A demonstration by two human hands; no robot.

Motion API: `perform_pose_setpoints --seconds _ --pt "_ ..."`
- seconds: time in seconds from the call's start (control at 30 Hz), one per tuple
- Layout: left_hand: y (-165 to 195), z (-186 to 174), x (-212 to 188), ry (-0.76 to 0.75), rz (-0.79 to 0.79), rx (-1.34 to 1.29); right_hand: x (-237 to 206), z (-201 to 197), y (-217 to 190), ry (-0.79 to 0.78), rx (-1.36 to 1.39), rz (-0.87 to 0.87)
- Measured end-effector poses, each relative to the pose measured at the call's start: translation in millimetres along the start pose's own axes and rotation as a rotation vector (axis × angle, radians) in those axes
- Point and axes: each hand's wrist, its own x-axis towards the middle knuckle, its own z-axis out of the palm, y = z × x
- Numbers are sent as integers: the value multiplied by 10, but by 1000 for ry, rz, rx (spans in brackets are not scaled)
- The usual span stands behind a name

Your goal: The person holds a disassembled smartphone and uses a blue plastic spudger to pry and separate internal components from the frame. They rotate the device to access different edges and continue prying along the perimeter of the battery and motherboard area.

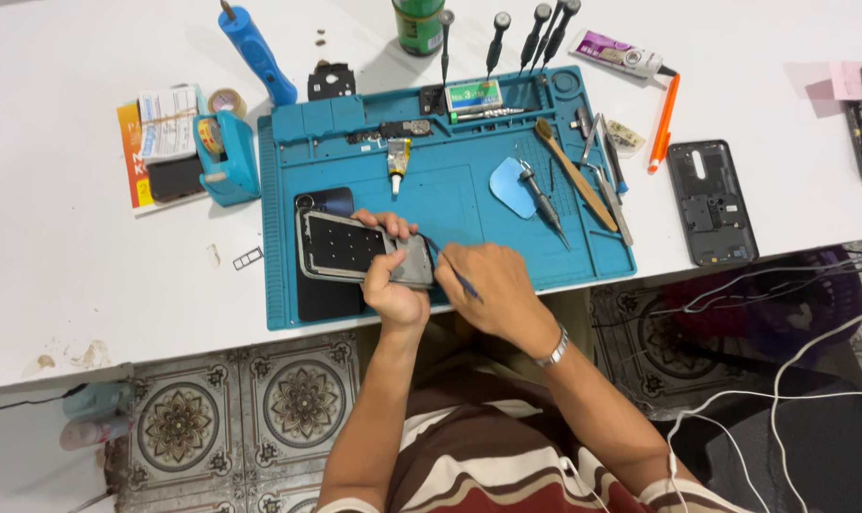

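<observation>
Left hand [393, 285] clamps the opened phone [355, 249] on the blue mat [469, 204] while right hand [488, 285] pinches a thin tool [450, 266], so I'd pry slow and shallow.

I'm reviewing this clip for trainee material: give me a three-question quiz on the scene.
1. True or false: the left hand holds the opened phone.
2. What does the right hand hold? A) thin blue tool B) wooden-handled brush C) orange pen
3. What surface lies under the phone?

Key: 1 true; 2 A; 3 the blue work mat.
</observation>
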Motion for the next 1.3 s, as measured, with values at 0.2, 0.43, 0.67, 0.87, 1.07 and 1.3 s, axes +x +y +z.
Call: perform_pose_setpoints --seconds 0.2,0.43,0.67,0.87,1.07,1.3 --pt "4 0 8 27 16 16 3 -61 92 5 7 -32" --pt "28 4 49 83 -97 -24 -52 -77 66 96 -76 -116" --pt "73 -31 83 106 -207 -96 -94 -233 163 65 131 -173" --pt "73 -32 44 87 -214 -162 -65 -226 308 55 402 -158" --pt "74 5 42 107 -188 -217 -96 -192 345 69 340 -165" --pt "106 24 46 123 -136 -242 -109 -190 351 65 361 -162"
